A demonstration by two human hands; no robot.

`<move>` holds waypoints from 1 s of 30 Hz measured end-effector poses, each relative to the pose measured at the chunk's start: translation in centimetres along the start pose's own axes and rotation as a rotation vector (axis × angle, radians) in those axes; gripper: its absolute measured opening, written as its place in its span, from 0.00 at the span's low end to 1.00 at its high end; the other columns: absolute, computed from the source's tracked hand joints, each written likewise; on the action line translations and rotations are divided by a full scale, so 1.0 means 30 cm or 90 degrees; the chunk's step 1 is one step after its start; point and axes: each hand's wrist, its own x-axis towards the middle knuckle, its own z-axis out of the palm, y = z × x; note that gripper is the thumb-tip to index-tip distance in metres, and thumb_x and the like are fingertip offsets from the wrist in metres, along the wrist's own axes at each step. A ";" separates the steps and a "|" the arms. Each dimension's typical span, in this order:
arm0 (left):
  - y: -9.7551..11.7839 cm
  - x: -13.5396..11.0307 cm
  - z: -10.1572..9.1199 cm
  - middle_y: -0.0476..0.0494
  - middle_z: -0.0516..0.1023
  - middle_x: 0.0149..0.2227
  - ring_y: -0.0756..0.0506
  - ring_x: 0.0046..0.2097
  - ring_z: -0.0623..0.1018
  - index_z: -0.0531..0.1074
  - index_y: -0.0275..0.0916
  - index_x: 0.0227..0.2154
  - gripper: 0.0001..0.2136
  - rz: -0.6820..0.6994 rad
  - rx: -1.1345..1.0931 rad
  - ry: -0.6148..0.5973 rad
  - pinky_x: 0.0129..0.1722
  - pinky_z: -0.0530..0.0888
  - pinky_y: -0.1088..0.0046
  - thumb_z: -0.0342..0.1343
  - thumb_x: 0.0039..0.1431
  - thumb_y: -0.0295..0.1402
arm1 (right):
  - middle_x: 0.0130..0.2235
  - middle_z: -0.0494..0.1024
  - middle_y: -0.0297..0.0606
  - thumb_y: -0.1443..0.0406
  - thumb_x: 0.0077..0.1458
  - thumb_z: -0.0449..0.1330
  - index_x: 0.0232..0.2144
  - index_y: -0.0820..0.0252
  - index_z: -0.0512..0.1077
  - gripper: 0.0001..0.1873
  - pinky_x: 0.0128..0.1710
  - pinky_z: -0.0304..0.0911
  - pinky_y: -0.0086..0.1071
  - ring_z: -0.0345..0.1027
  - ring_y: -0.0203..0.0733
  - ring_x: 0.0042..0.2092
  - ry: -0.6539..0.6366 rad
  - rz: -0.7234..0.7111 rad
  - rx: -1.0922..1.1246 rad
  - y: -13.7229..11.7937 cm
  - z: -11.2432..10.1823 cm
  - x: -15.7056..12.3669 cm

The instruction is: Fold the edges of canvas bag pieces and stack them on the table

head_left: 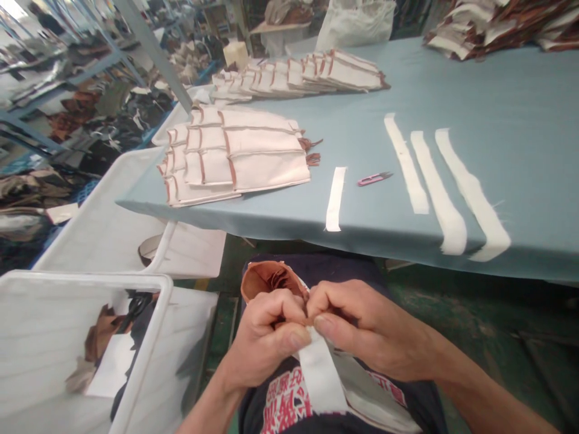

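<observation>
Over my lap, my left hand (274, 331) and my right hand (362, 328) meet with bent thumbs and fingers pinched together. Between them they grip the edge of a sewn piece (266, 277), brown inside and cream outside, whose open tube-like end points toward the table. A white fabric strip (323, 374) hangs down from the pinch toward me, its upper end at my thumbs. Part of the sewn piece's cream side (375, 395) shows below my right hand. My fingers hide just how strip and edge meet.
On the blue-grey table (362, 132) lie a short white strip (335, 199), thread snips (375, 178), three longer strips (441, 193) and overlapping stacks of cream pieces (266, 150). More brown-and-cream pieces (493, 24) are piled far right. White bins (167, 289) stand at the left.
</observation>
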 end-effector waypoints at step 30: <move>0.086 -0.001 -0.079 0.54 0.56 0.20 0.53 0.24 0.57 0.58 0.38 0.20 0.26 -0.005 0.283 -0.089 0.24 0.55 0.74 0.50 0.69 0.51 | 0.27 0.72 0.28 0.69 0.64 0.58 0.30 0.60 0.73 0.09 0.30 0.55 0.25 0.61 0.30 0.28 0.013 -0.073 -0.169 -0.056 -0.009 0.040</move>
